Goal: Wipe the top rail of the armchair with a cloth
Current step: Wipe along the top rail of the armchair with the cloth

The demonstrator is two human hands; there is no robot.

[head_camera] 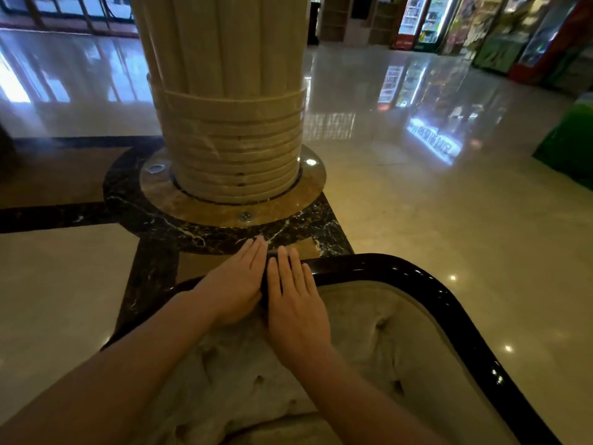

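The armchair has a glossy dark wooden top rail that curves down to the right around a beige tufted backrest. My left hand and my right hand lie flat side by side on the rail's left part, palms down, fingers straight and close together. Both hands hide the rail beneath them. No cloth shows in either hand or anywhere in view.
A thick cream fluted column rises just behind the chair from a round dark marble ring in the floor. Polished light floor spreads to the right. Lit drink fridges and a green stand line the far right.
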